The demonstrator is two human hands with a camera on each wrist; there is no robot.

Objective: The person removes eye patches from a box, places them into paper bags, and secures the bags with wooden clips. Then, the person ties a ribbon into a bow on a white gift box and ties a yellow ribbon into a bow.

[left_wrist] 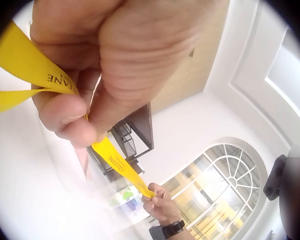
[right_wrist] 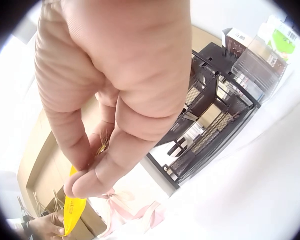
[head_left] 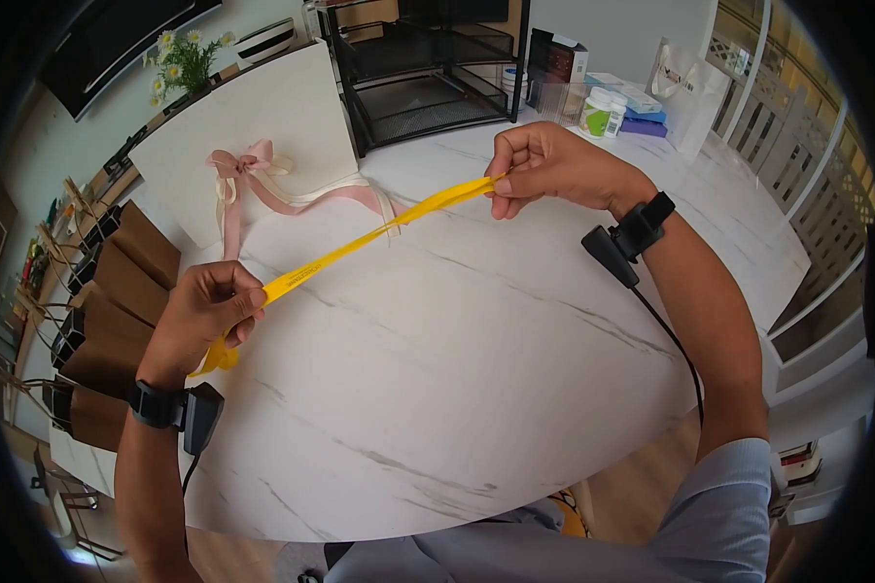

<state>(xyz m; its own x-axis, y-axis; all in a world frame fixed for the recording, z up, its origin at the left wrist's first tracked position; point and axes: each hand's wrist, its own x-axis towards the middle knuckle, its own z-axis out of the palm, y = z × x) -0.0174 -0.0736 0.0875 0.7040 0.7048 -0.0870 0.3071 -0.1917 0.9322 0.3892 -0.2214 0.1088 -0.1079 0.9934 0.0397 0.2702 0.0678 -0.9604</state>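
A yellow ribbon (head_left: 360, 243) with dark printing stretches between both hands above the marbled table (head_left: 437, 389). The left hand (head_left: 204, 311) pinches it between thumb and fingers, and a loose length hangs beneath that hand. At the other end, the right hand (head_left: 564, 175) pinches the ribbon, higher and farther from the body. In the left wrist view the ribbon (left_wrist: 121, 166) runs from the left fingertips to the right hand (left_wrist: 161, 206). Frayed threads show at the right fingers in the right wrist view. Behind the ribbon is a pink and cream bow (head_left: 245, 167) on a white board (head_left: 165, 155).
Brown paper bags (head_left: 117, 340) line the left side. A black mesh tray rack (head_left: 428, 102) stands at the back, with white and green bottles (head_left: 598, 112), boxes (head_left: 642, 121) and a white bag (head_left: 685, 97) to its right. Flowers (head_left: 180, 68) are at the back left.
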